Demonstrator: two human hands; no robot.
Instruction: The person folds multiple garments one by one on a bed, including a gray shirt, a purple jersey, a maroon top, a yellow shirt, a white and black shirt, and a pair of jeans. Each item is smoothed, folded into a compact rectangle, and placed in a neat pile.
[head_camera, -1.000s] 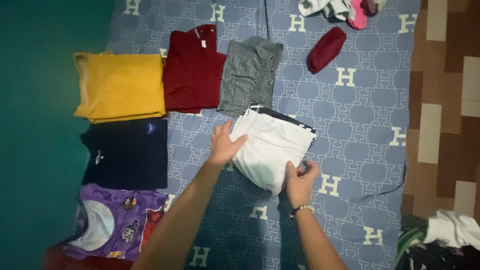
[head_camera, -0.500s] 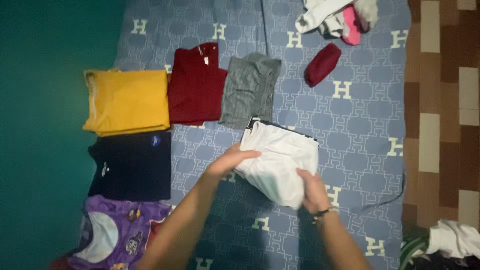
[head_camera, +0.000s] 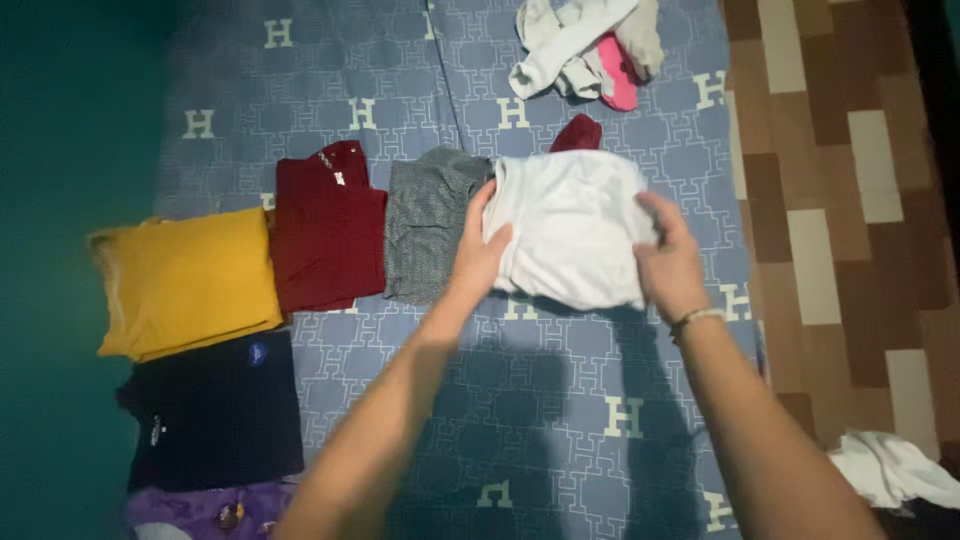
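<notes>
A folded white garment (head_camera: 570, 230) is held above the blue patterned sheet (head_camera: 520, 390), just right of a folded grey garment (head_camera: 428, 230). My left hand (head_camera: 482, 250) grips its left edge and my right hand (head_camera: 668, 262), with a beaded bracelet on the wrist, grips its right edge. Left of the grey piece lie a folded dark red shirt (head_camera: 325, 238) and a folded yellow shirt (head_camera: 185, 280). A dark red rolled item (head_camera: 578, 133) peeks out behind the white garment.
A navy folded shirt (head_camera: 215, 410) and a purple printed shirt (head_camera: 210, 508) lie at the lower left. A loose heap of white and pink clothes (head_camera: 585, 45) sits at the top. Brown tiled floor (head_camera: 850, 220) runs along the right, with white cloth (head_camera: 890, 465) on it.
Both hands have lifted the white garment off the sheet and carried it up and away, to a spot right of the grey garment. The camera view has shifted.
</notes>
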